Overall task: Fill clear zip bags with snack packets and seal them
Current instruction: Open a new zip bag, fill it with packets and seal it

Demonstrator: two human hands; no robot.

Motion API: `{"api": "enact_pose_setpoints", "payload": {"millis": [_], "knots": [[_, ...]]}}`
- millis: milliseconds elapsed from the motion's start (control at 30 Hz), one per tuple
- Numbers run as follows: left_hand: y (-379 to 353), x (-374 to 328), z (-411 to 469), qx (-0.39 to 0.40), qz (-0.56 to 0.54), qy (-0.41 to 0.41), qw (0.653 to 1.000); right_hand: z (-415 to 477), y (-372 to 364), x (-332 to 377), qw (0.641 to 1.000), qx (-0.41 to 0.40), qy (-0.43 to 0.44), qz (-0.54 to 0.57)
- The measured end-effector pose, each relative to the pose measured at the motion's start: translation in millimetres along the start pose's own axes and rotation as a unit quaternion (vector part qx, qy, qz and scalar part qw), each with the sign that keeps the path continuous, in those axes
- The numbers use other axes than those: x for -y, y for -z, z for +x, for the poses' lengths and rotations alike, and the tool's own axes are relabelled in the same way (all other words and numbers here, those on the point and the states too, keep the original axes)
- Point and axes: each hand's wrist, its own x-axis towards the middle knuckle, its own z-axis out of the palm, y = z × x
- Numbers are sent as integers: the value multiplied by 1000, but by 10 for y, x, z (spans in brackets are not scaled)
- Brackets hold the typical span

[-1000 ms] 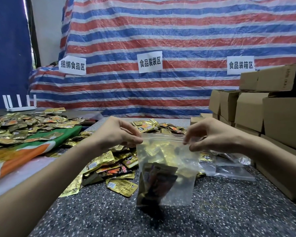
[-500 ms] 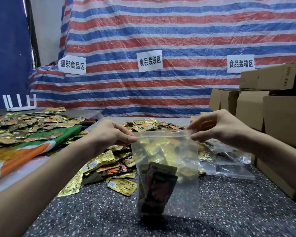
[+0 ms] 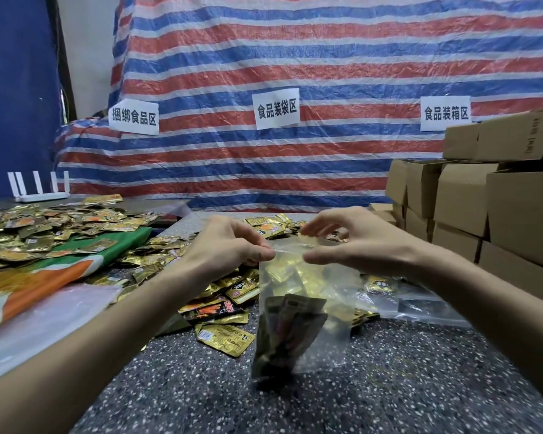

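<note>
- Since half a second earlier, the right hand (image 3: 358, 245) has travelled inward along the bag's top edge, from the right corner towards the middle. The bag now hangs narrower and more creased.
- Left hand (image 3: 229, 249), centre of the frame: thumb and forefinger are pressed together, pinching the top left corner of the soft clear plastic zip bag (image 3: 314, 308).
- Right hand: the thumb lies at the front of the top edge, and the curved fingers (image 3: 311, 229) sit above and behind it, blurred. Whether they are clamped on the zip strip cannot be told.
- The bag hangs from the hands just below the centre of the frame. Its lower left corner appears to reach the dark speckled stone tabletop (image 3: 405, 386).
- Handling, as a judgement: the bag is light, thin and floppy, probably slick, so it sags wherever it is not held. The stiffer zip strip along the top is the place to take hold, pinched from both sides.
- Looks: see-through, wrinkled film. Dark flat snack packets (image 3: 290, 333) stand in its lower left, and gold shows through the upper part.
- Loose gold foil snack packets (image 3: 224, 338) lie heaped on the table to the left of the bag and behind it.
- Brown cardboard boxes (image 3: 461, 202) are stacked at the right of the frame.
</note>
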Motion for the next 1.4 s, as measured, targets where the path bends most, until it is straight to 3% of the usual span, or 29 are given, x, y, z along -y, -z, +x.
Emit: {"api": "enact_pose_setpoints", "payload": {"millis": [133, 700, 1000, 1200, 1400], "knots": [[-35, -49, -44, 20, -2, -18, 1000, 191, -145, 154, 994, -14, 26, -101], [129, 1, -76, 43, 36, -61, 997, 342, -180, 295, 996, 14, 82, -16], [143, 8, -95, 84, 144, -135, 977, 352, -221, 294, 997, 28, 76, -16], [98, 104, -143, 27, 23, -149, 988, 290, -187, 273, 997, 35, 70, 21], [72, 182, -150, 0, -12, -174, 985, 212, -145, 194, 997, 36, 66, 30]]}}
